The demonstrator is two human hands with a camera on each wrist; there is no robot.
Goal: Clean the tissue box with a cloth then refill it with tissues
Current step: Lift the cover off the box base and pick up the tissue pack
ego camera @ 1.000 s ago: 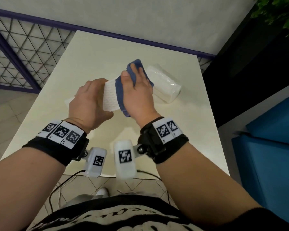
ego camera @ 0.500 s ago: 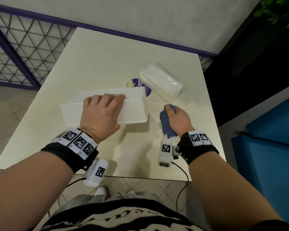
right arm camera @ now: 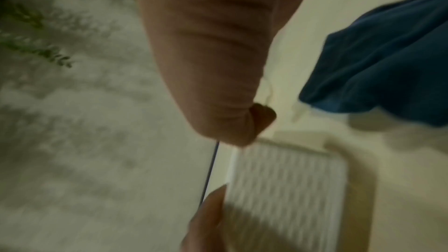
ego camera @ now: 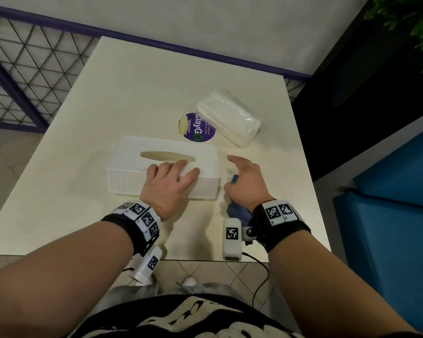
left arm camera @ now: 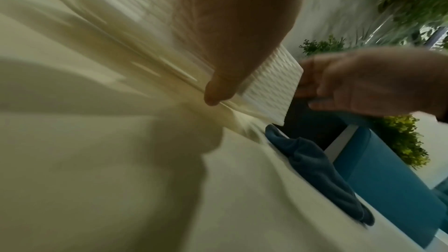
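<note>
Tissue box [ego camera: 161,164] now flat, cloth [ego camera: 237,211] released, half-hidden under right hand [ego camera: 247,181].

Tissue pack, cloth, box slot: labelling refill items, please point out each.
Tissue pack [ego camera: 230,123]: head view, middle of its clear wrap.
Cloth [left arm camera: 320,168]: left wrist view, crumpled middle.
Box slot [ego camera: 167,156]: head view, centre of opening.

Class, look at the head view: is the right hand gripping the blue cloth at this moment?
No: the right hand hovers with fingers spread, while the blue cloth lies loose on the table beneath it.
</note>
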